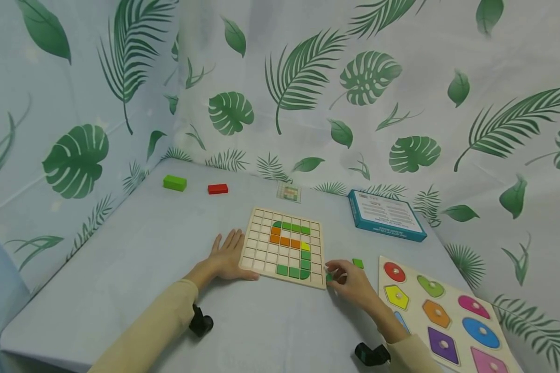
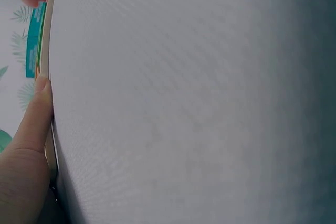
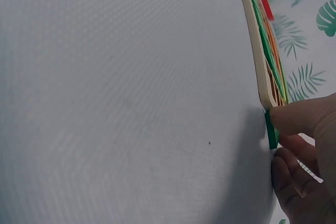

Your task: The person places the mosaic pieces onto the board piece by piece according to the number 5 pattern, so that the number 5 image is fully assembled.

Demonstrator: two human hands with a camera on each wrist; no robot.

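A wooden grid board (image 1: 256, 254) lies on the table, with green, orange and yellow tiles set in some of its squares. My left hand (image 1: 227, 256) rests with fingers spread at the board's left side, its thumb along the near left corner. In the left wrist view that thumb (image 2: 35, 121) touches the board's edge. At the board's right edge my right hand (image 1: 349, 280) pinches a dark green tile (image 3: 272, 130) between thumb and fingers, low at the table. Just beyond that hand lies a loose light green tile (image 1: 358, 263).
A shape puzzle board (image 1: 415, 316) lies at the right front. Behind it is a blue box (image 1: 387, 215). Toward the back stand a green block (image 1: 175, 183), a red block (image 1: 218, 189) and a small pattern card (image 1: 289, 192). Leaf-print cloth walls rise behind and at the left.
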